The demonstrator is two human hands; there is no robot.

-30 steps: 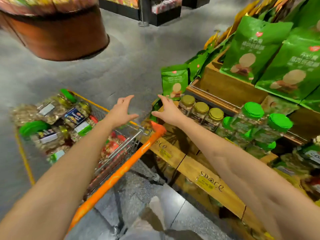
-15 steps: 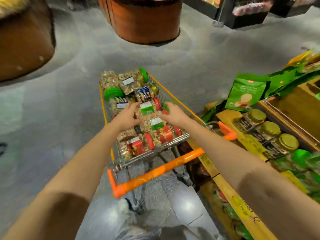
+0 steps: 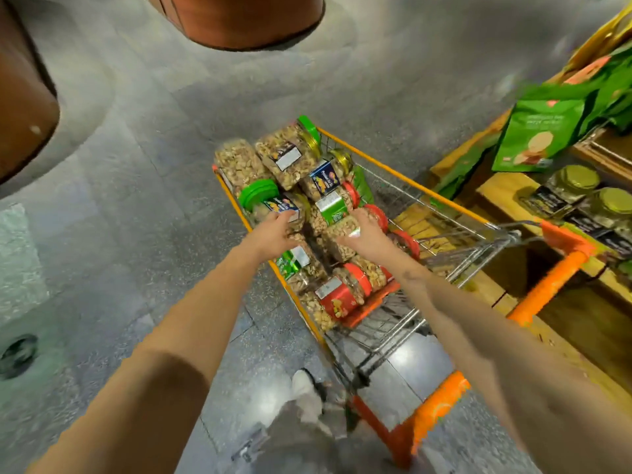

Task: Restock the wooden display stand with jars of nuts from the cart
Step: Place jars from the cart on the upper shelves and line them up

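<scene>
Left grip point(image 3: 273, 230): on a green-lidded jar point(image 3: 259, 197), cart's 9 o'clock side; clasped or loose, cannot tell.
Cart point(image 3: 393, 171): jars heaped sideways, so top ones go first.
Right grip point(image 3: 367, 230): on a middle jar point(image 3: 338, 242); closure unclear.
Wooden stand point(image 3: 496, 189): 3 o'clock, near for short carries.

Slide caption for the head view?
Left hand and right hand touch jars of nuts in the cart beside the wooden display stand.

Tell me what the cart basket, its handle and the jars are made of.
Cart basket: bare metal wire, shiny grey grid. Handle: orange plastic by its look, matte and moulded. Jars: clear plastic probably, nuts show through; glass cannot be ruled out.
</scene>
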